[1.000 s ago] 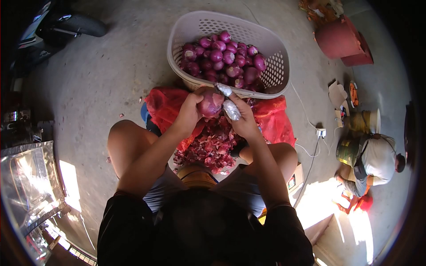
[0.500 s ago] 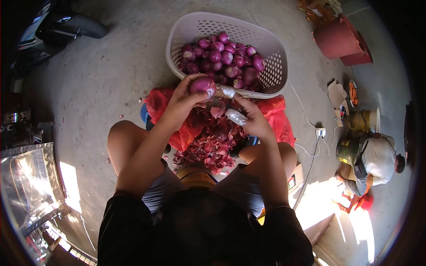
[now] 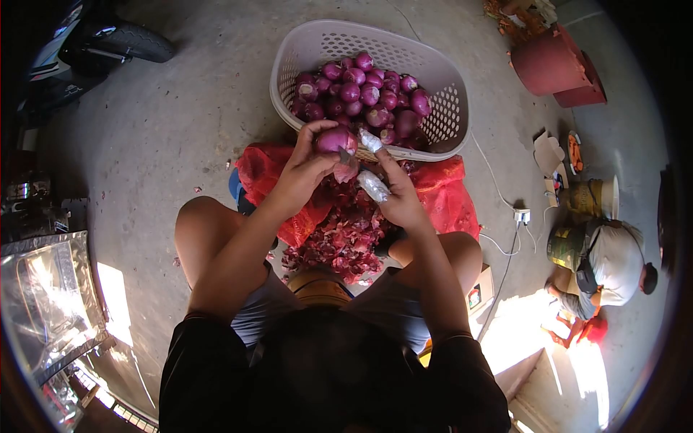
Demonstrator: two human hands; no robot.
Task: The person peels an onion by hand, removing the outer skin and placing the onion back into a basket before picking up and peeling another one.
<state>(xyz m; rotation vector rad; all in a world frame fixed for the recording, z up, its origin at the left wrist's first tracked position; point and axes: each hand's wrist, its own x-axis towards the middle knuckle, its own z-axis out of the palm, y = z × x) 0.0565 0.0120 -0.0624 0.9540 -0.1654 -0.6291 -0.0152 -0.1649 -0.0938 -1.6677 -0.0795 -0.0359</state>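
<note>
My left hand [image 3: 304, 173] is closed around a red onion [image 3: 336, 140], just in front of the basket's near rim. A flap of loose onion skin [image 3: 346, 171] hangs below it. A small grey shape lies by my left thumb; I cannot make out what it is. To the right of the onion is my right hand [image 3: 401, 198], its thumb and a finger spread apart, both tips wrapped in a silvery-white covering. Nothing shows between them. Beneath my hands, a heap of onion skins [image 3: 339, 238] covers a red mesh sack [image 3: 446, 191] between my legs.
A pale perforated basket [image 3: 278, 86] holds several purple onions [image 3: 350, 92]. On the right, a power cord runs to a white socket block [image 3: 521, 215]. Another person [image 3: 613, 260] bends over beside buckets. Red tubs [image 3: 545, 61] stand at upper right, a motorcycle wheel [image 3: 133, 41] at upper left.
The onion has turned and shifted slightly right in my left hand, and a skin flap now hangs from its underside. My right hand has moved a little left.
</note>
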